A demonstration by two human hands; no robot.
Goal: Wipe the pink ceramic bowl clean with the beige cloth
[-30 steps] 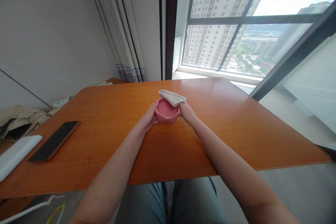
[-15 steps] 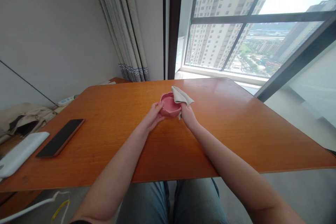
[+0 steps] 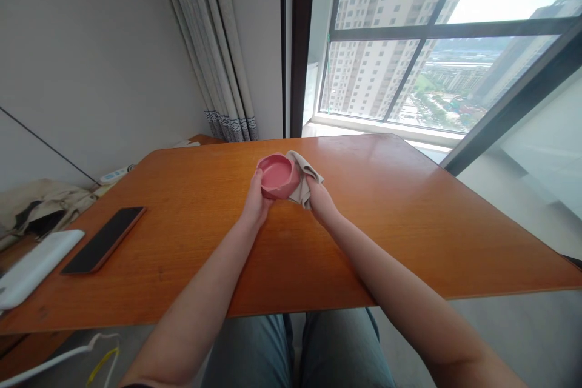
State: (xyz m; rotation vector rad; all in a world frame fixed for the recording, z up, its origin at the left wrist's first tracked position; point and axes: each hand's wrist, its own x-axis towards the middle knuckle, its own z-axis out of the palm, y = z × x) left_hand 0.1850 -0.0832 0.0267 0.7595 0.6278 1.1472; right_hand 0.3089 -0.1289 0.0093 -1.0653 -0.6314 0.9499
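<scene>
A pink bowl (image 3: 277, 173) with a faceted outer wall is held up over the wooden table, its inside facing me. My left hand (image 3: 257, 199) is closed on its left side, thumb at the rim and fingers underneath. In my right hand (image 3: 320, 197) is a light grey cloth (image 3: 301, 185), bunched and pressed against the bowl's right outer side. The cloth hides most of the right fingers.
On the left of the wooden table (image 3: 191, 267) lie a dark phone (image 3: 104, 240) and a white, rounded flat object (image 3: 39, 268). Beyond the left edge are a beige cloth bundle (image 3: 45, 200) and a white power strip (image 3: 114, 174). A window stands behind.
The bowl has moved left with my left hand. My right hand has brought the cloth from over the bowl's rim to its right outer side.
</scene>
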